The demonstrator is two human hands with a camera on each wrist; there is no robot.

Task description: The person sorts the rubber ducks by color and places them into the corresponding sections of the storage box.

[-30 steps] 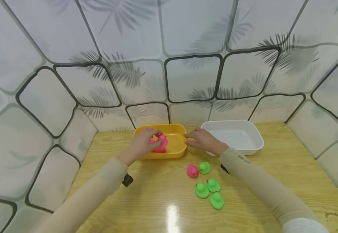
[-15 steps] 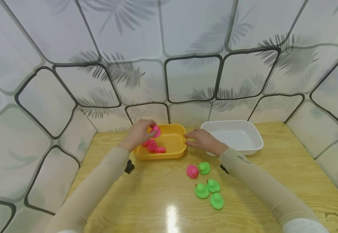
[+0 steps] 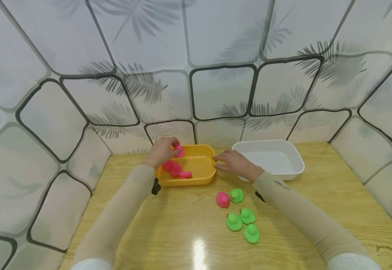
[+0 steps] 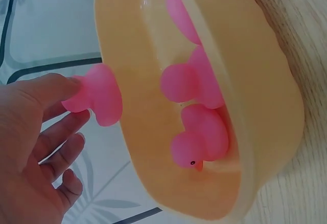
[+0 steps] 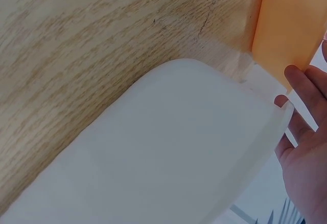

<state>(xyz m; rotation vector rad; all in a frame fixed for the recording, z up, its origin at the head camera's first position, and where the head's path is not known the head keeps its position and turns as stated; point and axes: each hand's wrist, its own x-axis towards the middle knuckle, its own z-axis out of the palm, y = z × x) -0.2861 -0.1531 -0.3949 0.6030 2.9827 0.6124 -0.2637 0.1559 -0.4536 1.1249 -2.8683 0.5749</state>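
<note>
My left hand (image 3: pixel 161 152) pinches a pink rubber duck (image 4: pixel 102 93) between thumb and fingers, over the back left rim of a yellow tray (image 3: pixel 201 168). Its other fingers are loosely bent. Inside the tray's left part lie several more pink ducks (image 3: pixel 175 169), one tipped on its side. My right hand (image 3: pixel 234 162) grips the tray's right rim, with a fingertip against its outer wall in the right wrist view. Partly beneath this hand stands a white tray (image 5: pixel 173 137).
On the wooden table (image 3: pixel 169 228), in front of the trays, sit a pink duck (image 3: pixel 223 199) and several green ducks (image 3: pixel 234 222). A patterned curtain (image 3: pixel 223 93) rises right behind the trays and along both sides.
My left hand has lifted a pink duck from the group in the yellow tray and moved back and left with it. The right hand stays at the rim.
</note>
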